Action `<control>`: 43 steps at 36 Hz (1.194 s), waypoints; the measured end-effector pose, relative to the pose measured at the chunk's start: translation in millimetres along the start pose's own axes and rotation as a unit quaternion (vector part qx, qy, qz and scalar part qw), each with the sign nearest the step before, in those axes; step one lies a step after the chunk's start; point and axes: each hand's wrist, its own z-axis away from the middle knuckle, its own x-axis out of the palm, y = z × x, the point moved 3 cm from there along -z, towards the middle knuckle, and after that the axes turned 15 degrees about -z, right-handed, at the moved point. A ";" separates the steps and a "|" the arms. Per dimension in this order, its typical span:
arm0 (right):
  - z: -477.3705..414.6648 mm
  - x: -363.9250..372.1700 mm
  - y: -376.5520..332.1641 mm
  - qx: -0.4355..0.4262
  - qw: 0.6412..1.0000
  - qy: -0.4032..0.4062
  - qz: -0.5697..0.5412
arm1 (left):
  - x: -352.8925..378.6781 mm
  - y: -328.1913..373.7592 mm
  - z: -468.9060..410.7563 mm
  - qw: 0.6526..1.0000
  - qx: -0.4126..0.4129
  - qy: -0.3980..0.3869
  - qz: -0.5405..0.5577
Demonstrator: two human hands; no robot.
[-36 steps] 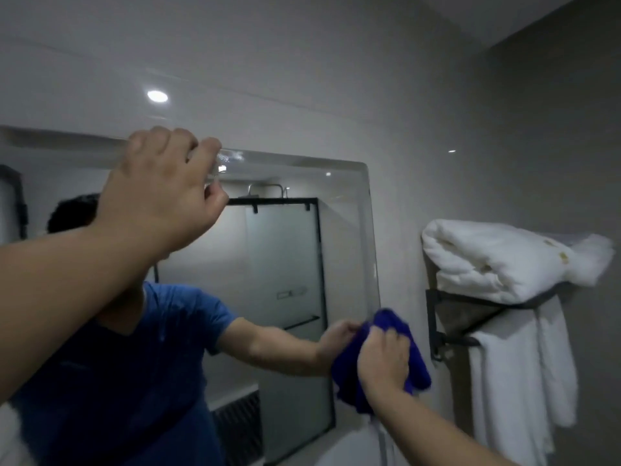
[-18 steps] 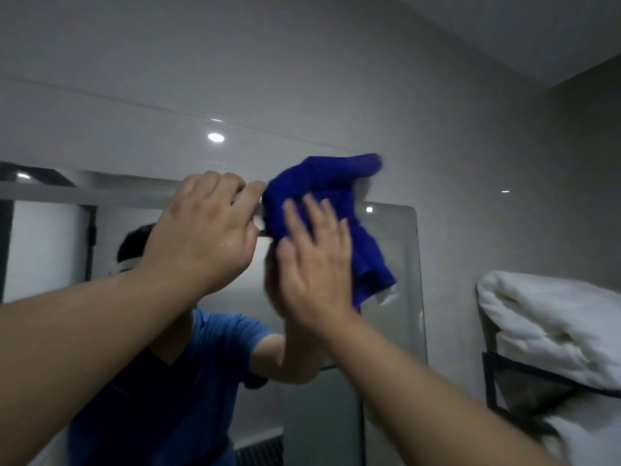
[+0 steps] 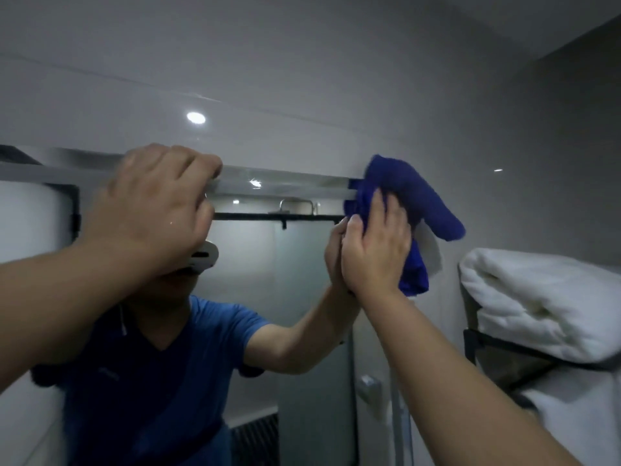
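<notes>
A wall mirror (image 3: pixel 295 297) fills the lower left and middle of the head view. My left hand (image 3: pixel 158 203) grips the mirror's top edge, its fingers curled over the rim. My right hand (image 3: pixel 376 250) presses a blue cloth (image 3: pixel 416 203) flat against the mirror's top right corner, fingers fairly straight. Part of the cloth hangs loose to the right of the hand. The mirror reflects a person in a blue shirt, a glass shower door and both hands.
A dark metal towel rack (image 3: pixel 504 348) is fixed to the wall at the right, with folded white towels (image 3: pixel 544 297) on top and more hanging below. Grey tiled wall (image 3: pixel 336 79) runs above the mirror.
My right hand has carried the blue cloth from the mirror's lower right edge up to the top, then rightward along the top edge to the corner. My left hand stays on the top edge.
</notes>
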 end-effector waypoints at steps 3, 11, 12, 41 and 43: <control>1.1 1.4 3.5 0.075 0.997 0.021 0.005 | -0.6 -0.5 1.5 1.000 -0.005 0.002 0.005; 34.2 -17.9 26.8 0.132 0.990 -0.054 -0.005 | 5.4 77.0 54.4 0.998 0.059 -0.016 0.020; 40.7 -22.4 35.1 0.131 0.989 -0.067 -0.025 | 7.8 89.5 62.8 0.997 0.073 -0.025 0.011; 245.7 -51.7 128.2 0.302 0.951 -0.009 -0.060 | 26.1 123.3 85.6 0.993 0.063 0.008 -0.096; 189.3 -46.4 107.3 0.244 0.967 -0.027 -0.062 | 26.9 123.2 84.6 0.993 0.063 0.009 -0.099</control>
